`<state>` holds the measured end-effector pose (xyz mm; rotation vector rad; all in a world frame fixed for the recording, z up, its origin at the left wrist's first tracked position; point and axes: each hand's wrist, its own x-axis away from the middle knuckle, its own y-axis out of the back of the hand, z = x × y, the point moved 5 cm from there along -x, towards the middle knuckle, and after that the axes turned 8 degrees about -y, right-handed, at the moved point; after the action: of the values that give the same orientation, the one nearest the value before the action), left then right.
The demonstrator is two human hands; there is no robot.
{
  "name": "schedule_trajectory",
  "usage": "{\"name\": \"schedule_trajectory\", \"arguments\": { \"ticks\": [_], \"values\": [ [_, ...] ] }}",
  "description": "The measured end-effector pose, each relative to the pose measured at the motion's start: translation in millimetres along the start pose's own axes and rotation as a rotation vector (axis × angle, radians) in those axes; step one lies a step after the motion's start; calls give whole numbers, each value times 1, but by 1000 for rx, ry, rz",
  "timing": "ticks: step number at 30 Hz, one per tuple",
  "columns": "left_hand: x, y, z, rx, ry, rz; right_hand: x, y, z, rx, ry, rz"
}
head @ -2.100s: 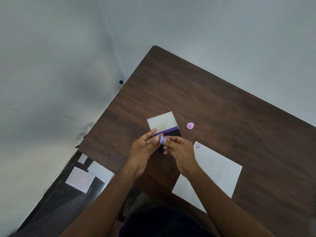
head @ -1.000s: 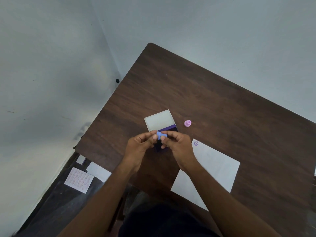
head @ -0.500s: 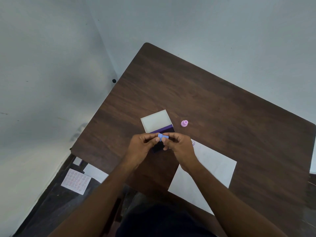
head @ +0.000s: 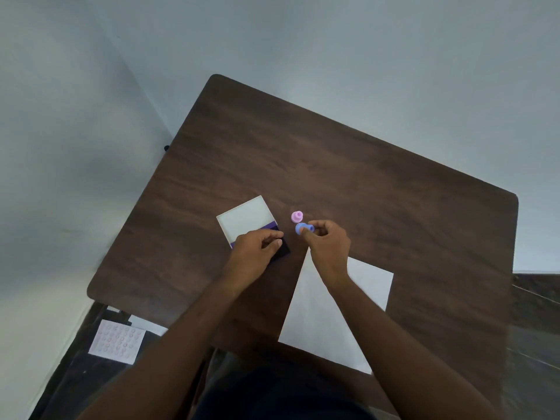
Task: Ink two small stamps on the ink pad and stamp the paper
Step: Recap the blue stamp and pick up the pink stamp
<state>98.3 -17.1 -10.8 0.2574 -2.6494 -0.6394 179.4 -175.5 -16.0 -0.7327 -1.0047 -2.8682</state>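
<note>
A small blue stamp (head: 304,228) is pinched in the fingertips of my right hand (head: 328,247), lying on its side just above the table, right of the ink pad. A pink stamp (head: 296,216) stands on the table just beyond it. The ink pad (head: 283,251) lies open, its white lid (head: 247,219) folded back; my left hand (head: 257,253) rests on the dark pad and covers most of it, fingers curled. The white paper (head: 321,322) lies at the near right, its far corner hidden under my right hand.
The dark wooden table (head: 348,177) stands against a grey wall corner. On the floor at the near left lie a printed sheet with rows of pink marks (head: 116,341) and other white sheets (head: 148,325). My forearms cross the near table edge.
My hands have separated. The right hand carried the blue stamp to the right, beside the pink stamp, while the left hand settled onto the ink pad.
</note>
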Motion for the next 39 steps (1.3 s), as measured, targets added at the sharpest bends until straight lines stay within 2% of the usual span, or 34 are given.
{"name": "schedule_trajectory", "arguments": {
  "ticks": [6, 12, 24, 28, 34, 39],
  "values": [
    [-16, -16, -13, -77, 21, -14, -20, 2, -5, 162, 90, -45],
    [-26, -24, -16, -102, 45, -23, -31, -12, -9, 312, 68, 65],
    [-29, -27, -13, -120, 43, -33, -34, -17, -11, 347, 70, 36],
    [-29, -23, -10, -129, 46, -38, -32, -15, -2, 389, 186, -4],
    [-26, -15, -8, -84, 15, -46, -27, -19, 32, 484, 519, -40],
    [-22, -10, -4, -73, 36, -75, -32, -32, 42, 644, 572, 28]
  ]
}}
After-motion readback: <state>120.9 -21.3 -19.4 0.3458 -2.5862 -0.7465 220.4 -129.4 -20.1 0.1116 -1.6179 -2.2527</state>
